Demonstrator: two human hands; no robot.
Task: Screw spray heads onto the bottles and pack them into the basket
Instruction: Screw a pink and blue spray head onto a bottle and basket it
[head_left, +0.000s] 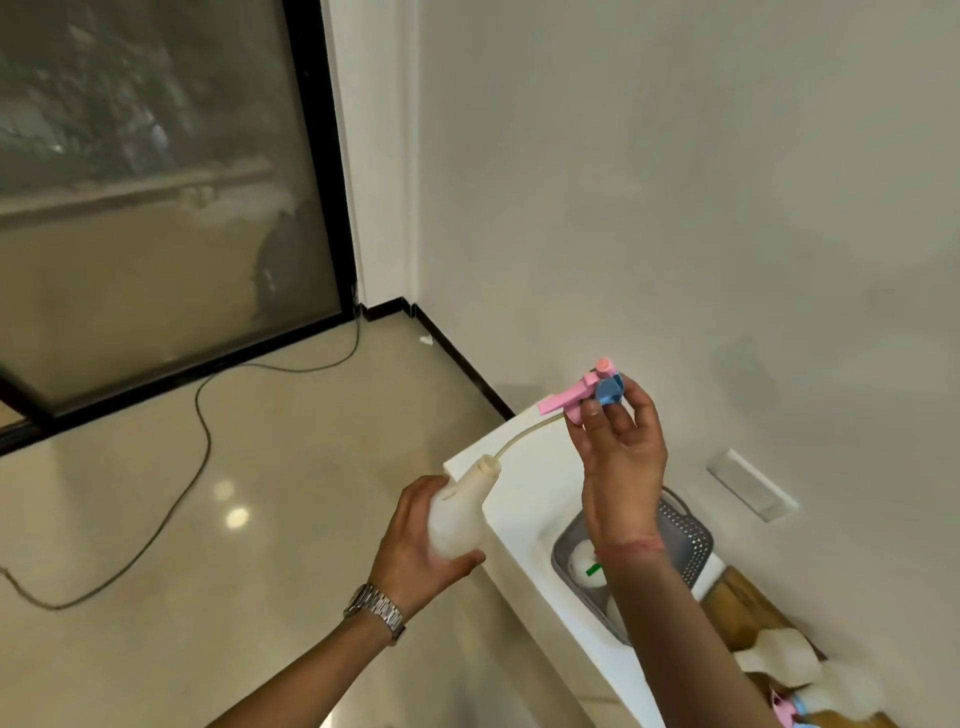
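A left hand (415, 540) grips a white bottle (457, 514) while the right hand (618, 452) pinches a pink-and-blue spray head (597, 389), its tube entering the neck but unscrewed; the basket (685, 540) holds one bottle, others wait nearby.

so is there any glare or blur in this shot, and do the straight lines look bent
Head view: bright glare spots on the glossy floor; the glass door is hazy with reflections; its frame and the baseboard bow from wide-angle distortion; the spare bottles at the lower right are soft, while both hands, the bottle and spray head stay fairly sharp.
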